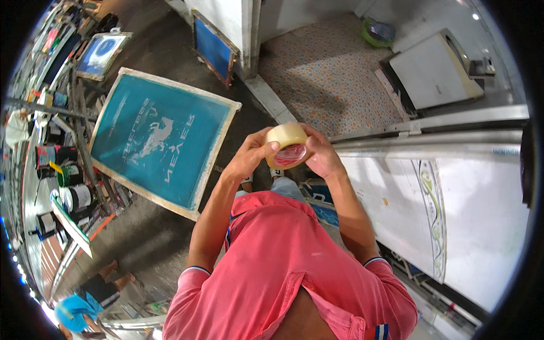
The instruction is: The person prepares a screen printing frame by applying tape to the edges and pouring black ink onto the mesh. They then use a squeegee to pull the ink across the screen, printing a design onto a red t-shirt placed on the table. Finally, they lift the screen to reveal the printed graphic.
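Hands, left [248, 154] and right [321, 154], grasp a tape roll [287, 145] between clenched fingers, printing screen [161, 139] at nine o'clock; a slipping grip could drop it.

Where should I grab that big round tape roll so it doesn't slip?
Probably by its curved outer band, one hand from each side, as the left hand and right hand do now. The tape roll is a fat ring, with its open core facing you.

The person wore a coral-pink short-sleeved polo shirt [283, 266] with blue-and-white striped cuffs, forearms bare, and grey trousers [286, 187].
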Available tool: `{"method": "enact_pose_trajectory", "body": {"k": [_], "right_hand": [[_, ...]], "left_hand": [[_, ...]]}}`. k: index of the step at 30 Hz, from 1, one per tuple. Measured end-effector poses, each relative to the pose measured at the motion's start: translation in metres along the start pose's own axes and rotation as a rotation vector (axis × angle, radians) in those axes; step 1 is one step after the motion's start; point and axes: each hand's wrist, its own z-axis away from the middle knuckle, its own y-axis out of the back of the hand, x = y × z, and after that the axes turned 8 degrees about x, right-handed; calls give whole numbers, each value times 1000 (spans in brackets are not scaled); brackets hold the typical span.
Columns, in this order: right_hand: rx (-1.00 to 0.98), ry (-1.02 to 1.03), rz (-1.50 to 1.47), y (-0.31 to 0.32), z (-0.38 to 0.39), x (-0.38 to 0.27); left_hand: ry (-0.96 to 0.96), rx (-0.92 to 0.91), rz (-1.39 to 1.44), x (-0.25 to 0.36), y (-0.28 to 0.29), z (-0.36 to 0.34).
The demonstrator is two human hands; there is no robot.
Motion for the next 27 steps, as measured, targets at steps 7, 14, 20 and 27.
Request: {"method": "enact_pose_trajectory", "body": {"k": [7,14,20,27], "right_hand": [[-268,-244,-643,64,-32,21],[700,-879,231,228,99,199],[262,-864,-147,223,93,152],[-35,-486,355,38,-35,-31]], "left_hand": [[102,140,182,1,-11,12],[204,341,-299,-9,-2,57],[46,397,82,-44,-13,61],[-26,367,75,-57,-55,28]]}}
